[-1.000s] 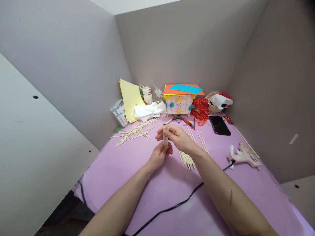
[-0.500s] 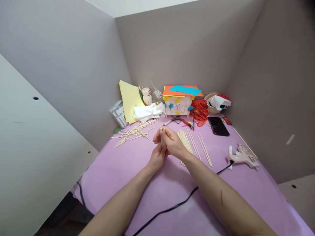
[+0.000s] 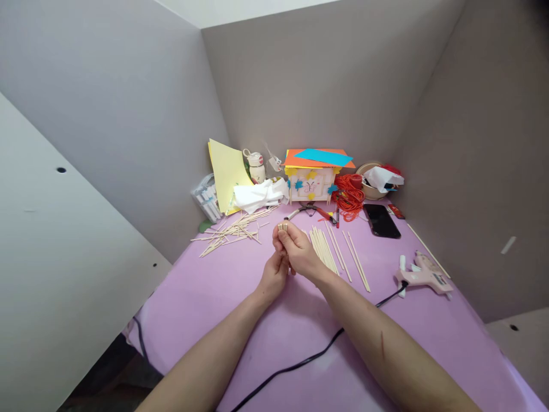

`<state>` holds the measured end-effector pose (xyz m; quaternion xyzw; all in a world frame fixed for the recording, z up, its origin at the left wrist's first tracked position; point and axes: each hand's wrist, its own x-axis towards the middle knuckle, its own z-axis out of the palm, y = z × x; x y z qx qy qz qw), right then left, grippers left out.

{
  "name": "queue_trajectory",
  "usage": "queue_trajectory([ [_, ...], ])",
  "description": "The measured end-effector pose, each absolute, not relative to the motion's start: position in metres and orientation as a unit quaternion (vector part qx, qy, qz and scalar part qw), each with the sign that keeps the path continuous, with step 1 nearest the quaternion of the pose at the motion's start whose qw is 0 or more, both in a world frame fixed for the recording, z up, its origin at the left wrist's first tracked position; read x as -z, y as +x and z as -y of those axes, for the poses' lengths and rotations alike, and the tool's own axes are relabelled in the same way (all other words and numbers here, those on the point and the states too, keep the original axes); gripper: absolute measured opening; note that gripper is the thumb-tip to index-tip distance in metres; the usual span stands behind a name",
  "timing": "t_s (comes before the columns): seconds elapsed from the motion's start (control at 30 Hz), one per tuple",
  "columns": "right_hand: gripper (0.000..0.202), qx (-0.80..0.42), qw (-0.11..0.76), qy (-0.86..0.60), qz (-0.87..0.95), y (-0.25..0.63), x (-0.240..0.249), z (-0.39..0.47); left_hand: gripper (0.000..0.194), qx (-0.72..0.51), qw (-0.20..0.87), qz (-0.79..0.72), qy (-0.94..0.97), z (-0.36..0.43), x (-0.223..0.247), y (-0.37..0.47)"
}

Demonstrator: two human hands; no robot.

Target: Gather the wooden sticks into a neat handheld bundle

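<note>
Both my hands meet over the middle of the purple table (image 3: 240, 297). My right hand (image 3: 300, 252) and my left hand (image 3: 274, 273) together grip a short bundle of wooden sticks (image 3: 282, 228), held upright; only its top ends show above my right fingers. Just right of my hands lies a row of long wooden sticks (image 3: 326, 252). A loose heap of short sticks (image 3: 234, 229) lies to the left.
A pink glue gun (image 3: 422, 274) with a black cord (image 3: 300, 360) lies at the right. A phone (image 3: 381, 220), red cord (image 3: 349, 197), pliers (image 3: 311, 210), a decorated small house (image 3: 315, 174), white cloth (image 3: 259, 194) and yellow paper (image 3: 227, 171) crowd the back corner. Grey walls enclose three sides.
My right hand has slid up and closed over the stick bundle, so less of it shows. Both hands have drifted slightly toward me and left.
</note>
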<state>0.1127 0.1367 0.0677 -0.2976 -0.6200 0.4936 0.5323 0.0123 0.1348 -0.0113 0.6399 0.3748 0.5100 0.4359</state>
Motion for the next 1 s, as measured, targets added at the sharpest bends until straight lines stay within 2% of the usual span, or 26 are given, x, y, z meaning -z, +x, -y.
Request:
queue_trajectory([
  [0.1,0.023,-0.486,0.477,-0.298,0.669,0.123,-0.077,-0.136,0.031,-0.521,0.433,-0.377,0.631,-0.134,0.01,0.01],
  [0.2,0.032,-0.411,0.457,-0.306,0.727,0.152,-0.089,-0.143,0.031,-0.551,0.447,-0.381,0.593,-0.137,0.009,0.004],
  [0.27,0.037,-0.355,0.477,-0.361,0.719,0.178,-0.094,-0.151,0.029,-0.575,0.458,-0.38,0.561,-0.14,0.008,-0.001],
  [0.33,0.029,-0.308,0.456,-0.46,0.697,0.202,-0.094,-0.159,0.027,-0.59,0.469,-0.379,0.538,-0.143,0.007,-0.004],
  [0.43,0.014,-0.211,0.343,-0.589,0.7,0.223,-0.089,-0.167,0.025,-0.586,0.483,-0.386,0.525,-0.144,0.007,-0.004],
  [0.53,0.014,-0.138,0.237,-0.634,0.723,0.225,-0.08,-0.17,0.027,-0.574,0.496,-0.387,0.524,-0.141,0.008,-0.001],
  [0.73,0.021,-0.122,0.069,-0.678,0.722,0.194,-0.057,-0.174,0.03,-0.569,0.512,-0.377,0.522,-0.14,0.01,0.001],
  [1.0,0.028,-0.131,0.02,-0.732,0.668,0.159,-0.028,-0.177,0.033,-0.554,0.533,-0.355,0.532,-0.144,0.011,-0.002],
])
